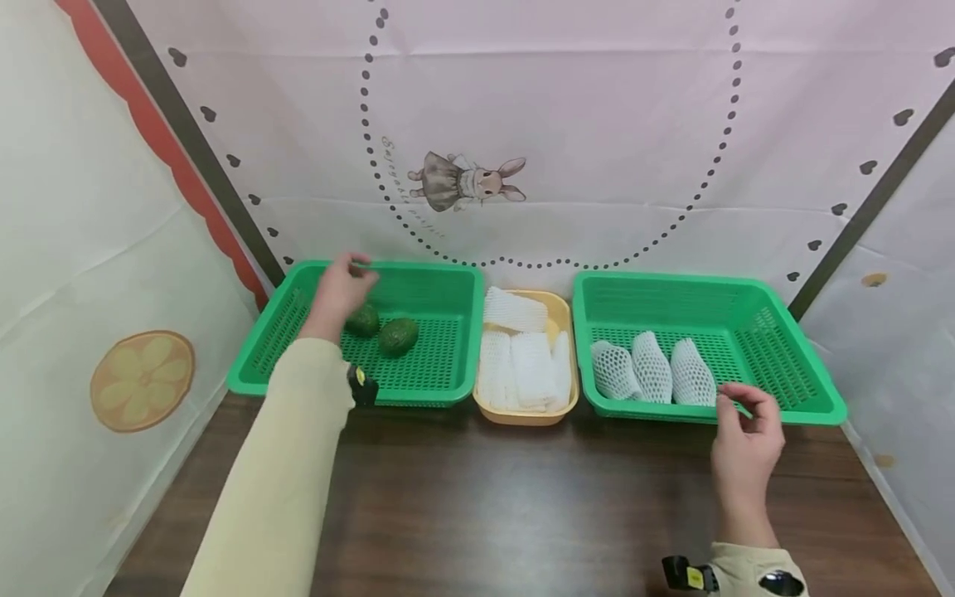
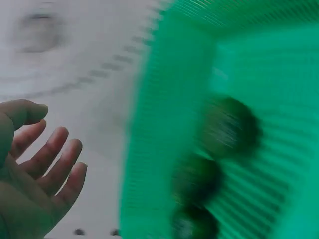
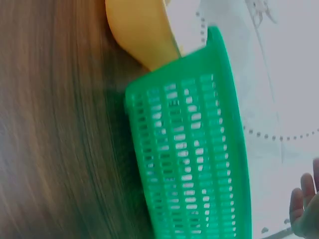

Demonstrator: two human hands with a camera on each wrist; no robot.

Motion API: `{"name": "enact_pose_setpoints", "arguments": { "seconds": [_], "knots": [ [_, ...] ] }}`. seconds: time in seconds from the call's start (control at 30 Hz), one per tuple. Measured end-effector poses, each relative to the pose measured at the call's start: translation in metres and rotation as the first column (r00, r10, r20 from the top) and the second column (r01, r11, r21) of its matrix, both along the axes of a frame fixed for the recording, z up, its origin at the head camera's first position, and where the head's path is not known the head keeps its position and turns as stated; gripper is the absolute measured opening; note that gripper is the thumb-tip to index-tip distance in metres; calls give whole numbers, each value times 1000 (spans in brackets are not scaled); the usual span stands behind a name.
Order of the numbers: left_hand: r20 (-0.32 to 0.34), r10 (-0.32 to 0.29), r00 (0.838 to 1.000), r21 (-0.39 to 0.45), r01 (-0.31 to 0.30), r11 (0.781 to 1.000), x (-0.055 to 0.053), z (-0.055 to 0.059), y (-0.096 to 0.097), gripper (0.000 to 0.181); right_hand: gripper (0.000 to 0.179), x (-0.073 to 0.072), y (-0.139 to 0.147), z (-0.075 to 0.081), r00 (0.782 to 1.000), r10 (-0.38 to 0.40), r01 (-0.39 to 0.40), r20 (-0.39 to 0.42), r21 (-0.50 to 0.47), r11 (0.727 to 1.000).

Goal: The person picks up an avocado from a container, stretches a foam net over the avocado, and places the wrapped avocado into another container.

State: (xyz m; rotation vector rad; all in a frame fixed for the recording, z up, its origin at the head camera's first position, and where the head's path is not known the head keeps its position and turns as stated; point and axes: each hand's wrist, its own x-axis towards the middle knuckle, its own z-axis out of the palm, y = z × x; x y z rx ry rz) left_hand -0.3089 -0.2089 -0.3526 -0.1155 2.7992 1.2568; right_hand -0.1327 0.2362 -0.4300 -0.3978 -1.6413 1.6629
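My left hand (image 1: 345, 290) is raised over the left green basket (image 1: 448, 390), fingers loosely bent and nothing in them. Below it lie dark green avocados; one (image 1: 399, 337) shows whole and another (image 1: 363, 321) is partly behind the hand. The left wrist view has three avocados (image 2: 230, 128), blurred, beside the empty-palmed hand (image 2: 42, 169). At the front rim of the right green basket (image 1: 791, 406), my right hand (image 1: 748, 448) hovers with bent fingers, holding nothing. Three bulging white foam nets (image 1: 652, 367) lie in that basket along its front side.
Between the baskets stands a yellow tray (image 1: 525, 417) with several flat white foam nets (image 1: 533, 365). All three containers are on a dark wooden table (image 1: 522, 506), against a printed cloth backdrop (image 1: 597, 149). More cloth hangs at the left and right.
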Motion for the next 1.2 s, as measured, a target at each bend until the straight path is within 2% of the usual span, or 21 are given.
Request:
{"name": "enact_pose_setpoints", "arguments": {
  "seconds": [0.07,0.1,0.17,0.23,0.3,0.43,0.6,0.7,0.77,0.83,0.93,1.0,1.1,1.2],
  "knots": [
    [98,-78,992,-125,90,988,-7,-18,5,47,8,5,-6,0,999,32,-33,20,30,999],
    [158,-124,980,-185,153,971,-9,-27,7,51,8,7,-8,0,998,52,-53,25,36,998],
    [265,-198,944,-268,269,925,-11,-42,11,59,8,11,-11,0,997,80,-81,24,32,996],
    [339,-224,914,-309,333,891,-10,-53,12,67,7,14,-13,-1,996,91,-91,7,17,996],
    [369,-216,904,-317,341,885,-9,-62,11,72,7,15,-14,-2,996,92,-92,-15,9,996],
    [350,-206,914,-318,323,891,-10,-77,7,78,5,15,-12,-4,996,87,-87,-36,2,996],
    [364,-218,906,-299,335,893,-13,-95,5,76,8,15,-10,-7,995,101,-101,-16,-22,995],
    [356,-212,910,-280,320,905,-15,-101,7,70,8,16,-9,-9,994,105,-105,-3,-40,994],
    [337,-214,917,-276,313,909,-14,-101,7,65,8,16,-10,-10,993,114,-114,-8,-61,992],
    [314,-219,924,-295,314,902,-13,-99,6,62,7,16,-12,-9,992,126,-127,-16,-68,990],
    [266,-212,940,-327,295,898,-10,-90,3,58,5,16,-15,-9,989,145,-146,-25,-75,986],
    [200,-190,961,-345,251,905,-8,-78,2,58,5,15,-16,-9,987,156,-158,-30,-72,985],
    [82,-148,986,-325,167,931,-11,-55,7,65,4,14,-17,-9,985,166,-170,-53,-92,981],
    [-41,-136,990,-271,120,955,-9,-29,21,70,5,14,-17,-8,983,170,-176,-65,-105,979]
  ]
}}
